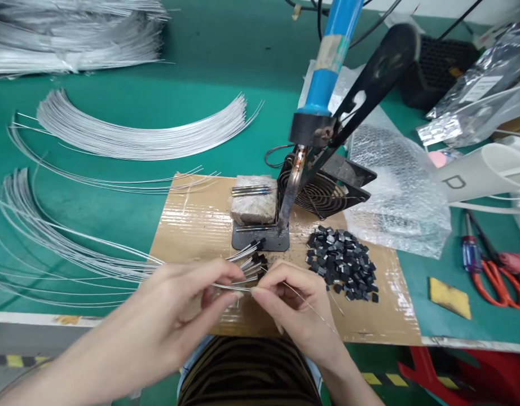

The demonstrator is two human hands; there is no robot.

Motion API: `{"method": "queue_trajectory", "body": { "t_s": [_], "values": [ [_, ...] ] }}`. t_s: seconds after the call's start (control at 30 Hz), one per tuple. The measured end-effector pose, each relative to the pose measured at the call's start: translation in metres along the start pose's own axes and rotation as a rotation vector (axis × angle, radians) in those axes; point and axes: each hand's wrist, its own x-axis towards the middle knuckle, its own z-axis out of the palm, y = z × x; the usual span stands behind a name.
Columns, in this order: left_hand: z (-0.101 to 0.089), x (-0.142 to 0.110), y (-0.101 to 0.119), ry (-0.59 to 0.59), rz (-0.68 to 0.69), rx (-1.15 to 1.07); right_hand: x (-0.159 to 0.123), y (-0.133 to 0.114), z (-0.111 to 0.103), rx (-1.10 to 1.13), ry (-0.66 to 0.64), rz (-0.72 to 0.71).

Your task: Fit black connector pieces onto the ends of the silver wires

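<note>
White wire, thin, pale, clamped in right hand, left hand curled alongside, grip unclear.

Green desk, right side: scissors with orange-red handles, screwdriver just beside, yellow sponge near them. Further back: bubble wrap, white tube with dark marking, silver bags, dark box. Black fan, tilted, by the wrap. Below desk edge: red object, cut off by frame; yellow-black striped tape on floor.
</note>
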Motion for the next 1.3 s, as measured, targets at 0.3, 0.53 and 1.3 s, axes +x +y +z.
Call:
{"method": "queue_trajectory", "body": {
  "t_s": [0.3,0.53,1.3],
  "values": [
    [0.021,0.012,0.003,-0.079,-0.087,-0.183,-0.004,0.001,-0.008,-0.150,0.091,-0.059],
    [0.018,0.027,-0.007,-0.080,-0.206,-0.377,-0.006,0.007,-0.062,-0.837,0.528,-0.306],
    [0.031,0.031,0.004,0.023,-0.311,-0.440,0.000,0.014,-0.068,-1.061,0.492,-0.378]
  ]
}}
